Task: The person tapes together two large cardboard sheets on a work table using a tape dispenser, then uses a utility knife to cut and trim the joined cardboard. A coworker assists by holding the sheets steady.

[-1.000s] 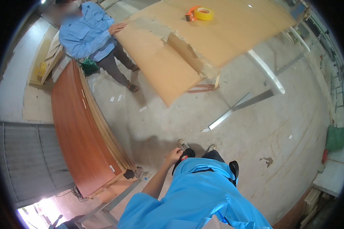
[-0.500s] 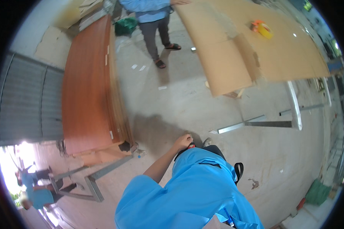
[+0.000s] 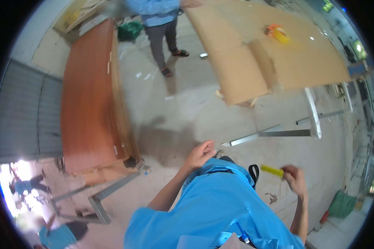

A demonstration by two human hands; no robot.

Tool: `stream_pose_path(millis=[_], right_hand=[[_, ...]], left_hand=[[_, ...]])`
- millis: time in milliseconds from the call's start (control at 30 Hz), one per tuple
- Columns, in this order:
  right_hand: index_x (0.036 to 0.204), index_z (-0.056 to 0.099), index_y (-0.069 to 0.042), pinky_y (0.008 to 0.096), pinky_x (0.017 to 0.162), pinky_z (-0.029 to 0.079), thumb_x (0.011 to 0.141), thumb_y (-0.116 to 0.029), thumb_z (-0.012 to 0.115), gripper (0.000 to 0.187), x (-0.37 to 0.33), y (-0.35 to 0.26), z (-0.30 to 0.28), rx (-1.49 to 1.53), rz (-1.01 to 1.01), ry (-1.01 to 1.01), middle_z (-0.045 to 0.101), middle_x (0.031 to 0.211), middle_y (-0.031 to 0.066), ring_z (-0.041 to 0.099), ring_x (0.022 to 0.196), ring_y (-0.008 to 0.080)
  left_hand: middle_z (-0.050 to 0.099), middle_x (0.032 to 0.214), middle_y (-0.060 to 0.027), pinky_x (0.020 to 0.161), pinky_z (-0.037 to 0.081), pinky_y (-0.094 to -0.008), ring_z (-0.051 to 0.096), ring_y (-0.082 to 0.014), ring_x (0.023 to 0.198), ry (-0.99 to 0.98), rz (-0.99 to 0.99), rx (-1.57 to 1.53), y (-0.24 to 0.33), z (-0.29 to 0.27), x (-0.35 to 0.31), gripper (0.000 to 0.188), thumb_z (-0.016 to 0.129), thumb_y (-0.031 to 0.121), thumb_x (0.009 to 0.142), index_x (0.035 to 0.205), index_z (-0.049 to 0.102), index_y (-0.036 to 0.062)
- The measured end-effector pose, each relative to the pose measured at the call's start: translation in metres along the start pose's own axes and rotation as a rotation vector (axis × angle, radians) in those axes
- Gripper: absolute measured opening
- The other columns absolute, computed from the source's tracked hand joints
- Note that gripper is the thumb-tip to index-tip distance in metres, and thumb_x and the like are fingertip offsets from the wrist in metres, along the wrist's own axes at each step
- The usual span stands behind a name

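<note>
My left hand [image 3: 200, 156] is in front of my waist, with nothing in it and its fingers loosely stretched out. To the right, my right hand [image 3: 295, 180] is closed around one end of a flat yellow stick-shaped tool [image 3: 271, 170]. That tool points left from the fist, and motion blur hides its exact kind. Beyond my hands lies a large sheet of brown cardboard [image 3: 309, 62] on a raised metal frame [image 3: 313, 110], its near left part folded. A roll of yellow tape [image 3: 281, 36] and an orange thing [image 3: 272, 29] lie on the cardboard.
A stack of reddish-brown boards [image 3: 87, 99] stands at left on a metal stand [image 3: 97, 203]. A co-worker [image 3: 158, 33] in a blue shirt stands at the far side, a hand on the cardboard. Another person [image 3: 56, 236] is at lower left. A green sack [image 3: 343, 203] lies at right.
My right hand has come into view at right, holding the yellow tool. My left hand has loosened from a closed shape and its fingers have spread. The view has shifted slightly.
</note>
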State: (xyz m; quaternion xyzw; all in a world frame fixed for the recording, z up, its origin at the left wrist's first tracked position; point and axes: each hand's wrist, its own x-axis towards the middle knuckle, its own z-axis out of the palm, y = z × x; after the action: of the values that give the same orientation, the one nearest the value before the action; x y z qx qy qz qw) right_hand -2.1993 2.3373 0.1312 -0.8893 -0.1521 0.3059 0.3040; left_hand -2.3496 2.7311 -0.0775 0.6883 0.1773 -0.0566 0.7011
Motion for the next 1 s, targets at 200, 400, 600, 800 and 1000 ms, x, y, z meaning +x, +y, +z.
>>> stream_pose_path(millis=[200,400,600,800,1000], right_hand=[[0.095,0.070,0.003,0.0352,0.075,0.055,0.095,-0.018,0.063,0.023,0.094,-0.147,0.014,0.286,-0.349,-0.347,0.070,0.083,0.0111,0.070,0.084,0.0219],[0.122,0.064,-0.001,0.0360,0.086,0.057,0.093,-0.029,0.081,0.044,0.164,-0.205,0.079,0.659,-0.446,-0.066,0.070,0.105,0.0111,0.070,0.104,0.0220],[0.148,0.049,-0.001,0.0480,0.101,0.053,0.087,-0.019,0.083,0.071,0.236,-0.239,0.123,0.063,-0.745,0.125,0.059,0.132,0.0246,0.061,0.122,0.0449],[0.153,0.048,0.000,0.0459,0.080,0.058,0.105,-0.012,0.059,0.051,0.349,-0.249,0.091,0.465,-0.505,0.147,0.070,0.103,0.0183,0.070,0.083,0.0340],[0.157,0.045,-0.004,0.0306,0.082,0.060,0.106,-0.006,0.059,0.053,0.451,-0.266,0.043,1.435,-0.183,0.045,0.069,0.111,0.0105,0.068,0.088,0.0151]], left_hand=[[0.071,0.132,-0.0173,0.104,0.054,-0.0400,0.070,-0.0257,0.120,-0.444,0.402,0.139,0.168,-0.008,0.013,0.049,0.069,0.023,0.104,0.146,0.057,0.0013],[0.070,0.130,-0.0144,0.096,0.056,-0.0334,0.068,-0.0190,0.117,-0.145,0.156,-0.485,0.191,-0.031,0.033,0.028,0.057,0.010,0.110,0.137,0.056,0.0019],[0.061,0.146,-0.0119,0.106,0.051,-0.0368,0.063,-0.0221,0.127,0.102,-0.001,-0.762,0.208,-0.073,0.104,0.040,0.056,0.013,0.111,0.150,0.050,0.0098],[0.066,0.137,-0.0069,0.113,0.043,-0.0340,0.058,-0.0173,0.130,-0.213,0.070,0.018,0.269,-0.138,0.225,0.045,0.058,0.022,0.112,0.154,0.052,0.0040],[0.076,0.126,-0.0108,0.103,0.051,-0.0334,0.068,-0.0177,0.117,-0.171,0.232,0.385,0.336,-0.224,0.414,0.043,0.061,0.032,0.110,0.137,0.067,-0.0009]])
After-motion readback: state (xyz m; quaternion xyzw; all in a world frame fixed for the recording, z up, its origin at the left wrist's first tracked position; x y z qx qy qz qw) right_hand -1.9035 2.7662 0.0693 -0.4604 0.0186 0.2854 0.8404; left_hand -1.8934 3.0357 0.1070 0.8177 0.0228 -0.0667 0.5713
